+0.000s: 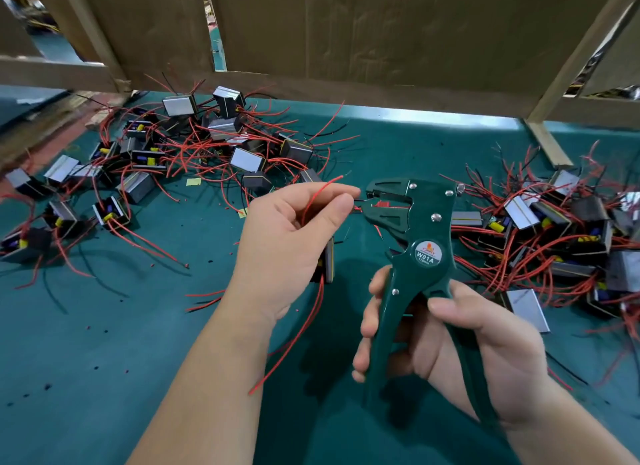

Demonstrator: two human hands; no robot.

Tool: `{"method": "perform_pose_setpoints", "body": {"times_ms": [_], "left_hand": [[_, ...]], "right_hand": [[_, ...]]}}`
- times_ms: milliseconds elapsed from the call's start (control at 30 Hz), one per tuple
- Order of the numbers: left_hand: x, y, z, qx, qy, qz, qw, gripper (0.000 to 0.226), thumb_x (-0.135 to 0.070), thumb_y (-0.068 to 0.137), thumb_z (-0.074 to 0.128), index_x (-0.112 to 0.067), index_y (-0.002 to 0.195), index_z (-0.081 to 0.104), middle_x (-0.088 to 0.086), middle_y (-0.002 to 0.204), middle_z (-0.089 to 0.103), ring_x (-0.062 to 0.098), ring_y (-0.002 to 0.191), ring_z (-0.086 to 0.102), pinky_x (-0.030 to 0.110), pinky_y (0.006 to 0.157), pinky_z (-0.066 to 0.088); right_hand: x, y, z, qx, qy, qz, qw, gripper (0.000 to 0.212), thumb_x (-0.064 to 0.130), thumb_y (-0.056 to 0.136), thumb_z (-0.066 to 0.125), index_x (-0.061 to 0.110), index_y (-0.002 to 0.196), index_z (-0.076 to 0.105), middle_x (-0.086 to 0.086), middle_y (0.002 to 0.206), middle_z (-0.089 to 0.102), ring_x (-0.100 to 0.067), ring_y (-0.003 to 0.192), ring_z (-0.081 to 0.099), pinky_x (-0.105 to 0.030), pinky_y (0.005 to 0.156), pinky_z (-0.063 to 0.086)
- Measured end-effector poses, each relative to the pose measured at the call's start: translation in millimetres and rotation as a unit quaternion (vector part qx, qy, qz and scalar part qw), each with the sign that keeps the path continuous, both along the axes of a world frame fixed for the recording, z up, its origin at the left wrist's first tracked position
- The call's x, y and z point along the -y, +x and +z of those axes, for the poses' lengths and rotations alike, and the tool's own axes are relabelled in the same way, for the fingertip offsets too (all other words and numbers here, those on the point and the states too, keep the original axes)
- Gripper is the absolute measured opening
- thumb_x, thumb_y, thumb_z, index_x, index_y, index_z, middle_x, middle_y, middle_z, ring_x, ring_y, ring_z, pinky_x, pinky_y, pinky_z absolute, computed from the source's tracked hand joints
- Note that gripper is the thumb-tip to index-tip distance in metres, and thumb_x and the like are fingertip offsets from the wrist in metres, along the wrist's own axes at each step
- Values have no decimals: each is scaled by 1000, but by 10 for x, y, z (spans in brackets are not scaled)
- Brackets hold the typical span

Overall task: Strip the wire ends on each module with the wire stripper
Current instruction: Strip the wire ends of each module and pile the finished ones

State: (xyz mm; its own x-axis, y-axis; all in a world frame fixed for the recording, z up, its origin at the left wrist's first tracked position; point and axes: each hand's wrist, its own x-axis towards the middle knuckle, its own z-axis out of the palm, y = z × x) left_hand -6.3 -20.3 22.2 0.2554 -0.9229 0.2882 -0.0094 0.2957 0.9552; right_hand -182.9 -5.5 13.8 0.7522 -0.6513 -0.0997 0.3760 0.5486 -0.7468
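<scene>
A round label on the green wire stripper (428,253) reads "W01A"; its smaller print is illegible.

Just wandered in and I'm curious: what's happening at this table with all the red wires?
A person is stripping wire ends on small electrical modules. The right hand grips the handles of a green wire stripper. The left hand pinches a red wire and feeds a wire end into the tool's mouth, with a module hanging beneath the palm. Heaps of modules lie on the green mat, one pile on the left, another on the right.
</scene>
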Motion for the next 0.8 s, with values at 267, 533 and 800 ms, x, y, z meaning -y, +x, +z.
{"method": "perform_pose_setpoints", "body": {"times_ms": [267, 533, 800], "left_hand": [[-20, -34, -5, 45, -41, 46, 997, 26, -4, 84, 68, -29, 80, 70, -22, 66, 68, -10, 62, 58, 6, 57, 43], [-15, -53, -17, 5, -48, 17, 999, 18, -2, 82, 67, -18, 88, 73, -16, 70, 70, -9, 69, 60, 7, 62, 44], [-8, -60, 3, 11, -37, -1, 999, 24, -22, 75, 64, -23, 98, 71, -8, 75, 61, 1, 73, 55, 13, 68, 40]], "right_hand": [[-48, 2, -57, -44, -37, -16, 998, 51, 28, 66, 82, 1, 104, 62, -28, 85, 60, -44, 73, 62, -53, 69, 50], [-41, -17, -60, -39, -31, -20, 999, 47, 28, 66, 82, 3, 101, 63, -28, 82, 60, -43, 69, 62, -51, 66, 50], [-38, -20, -54, -40, -30, -14, 999, 45, 29, 65, 82, 4, 98, 64, -26, 80, 61, -41, 67, 62, -50, 66, 51]]}}
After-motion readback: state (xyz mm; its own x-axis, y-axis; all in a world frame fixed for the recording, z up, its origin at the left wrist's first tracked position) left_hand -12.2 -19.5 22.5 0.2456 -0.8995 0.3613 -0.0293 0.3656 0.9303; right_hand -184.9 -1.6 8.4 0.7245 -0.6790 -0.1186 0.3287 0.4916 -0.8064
